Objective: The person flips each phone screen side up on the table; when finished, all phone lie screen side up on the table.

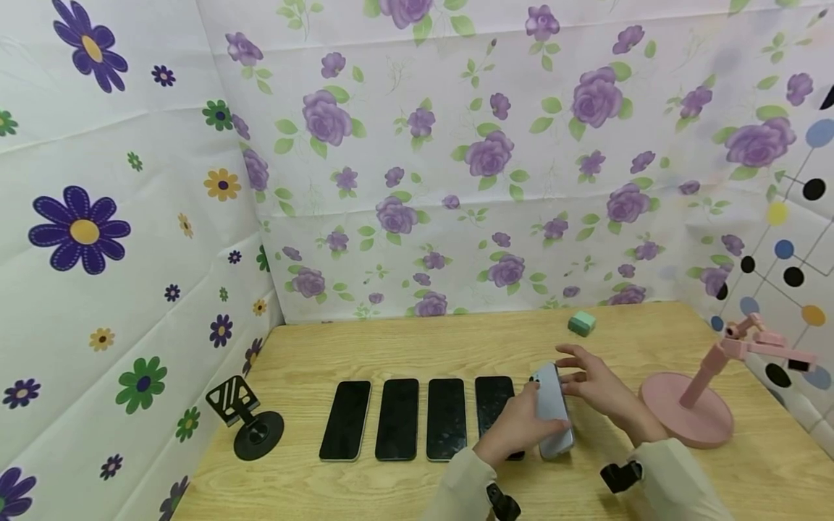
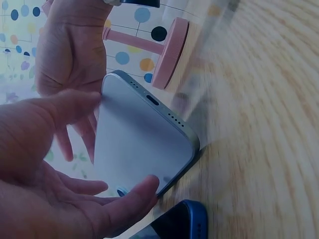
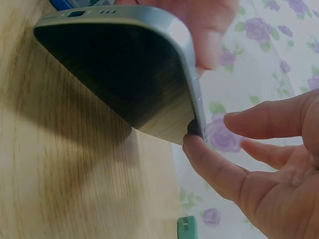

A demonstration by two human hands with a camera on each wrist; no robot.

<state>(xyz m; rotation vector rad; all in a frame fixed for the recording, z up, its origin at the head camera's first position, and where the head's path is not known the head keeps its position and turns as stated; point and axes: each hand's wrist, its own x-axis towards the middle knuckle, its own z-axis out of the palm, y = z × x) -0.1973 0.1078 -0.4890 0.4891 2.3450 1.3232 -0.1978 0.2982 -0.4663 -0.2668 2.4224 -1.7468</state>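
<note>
A smartphone with a pale silver-blue back (image 1: 550,394) stands tilted on the wooden table, its right edge raised and its dark screen (image 3: 114,69) facing down. My left hand (image 1: 519,425) holds this phone across its width, thumb at one long edge and fingers at the other. My right hand (image 1: 594,387) is on the phone's right side; in the right wrist view one fingertip touches the edge near the far end, while the thumb stands apart. Left of it lies a dark-screened phone (image 1: 491,398), partly hidden under my left hand.
Further left, phones lie face up in a row: one (image 1: 447,420), another (image 1: 397,420) and the leftmost (image 1: 346,420). A black phone stand (image 1: 258,435) is at the left, a pink stand (image 1: 687,409) at the right. A small green block (image 1: 582,323) lies at the back.
</note>
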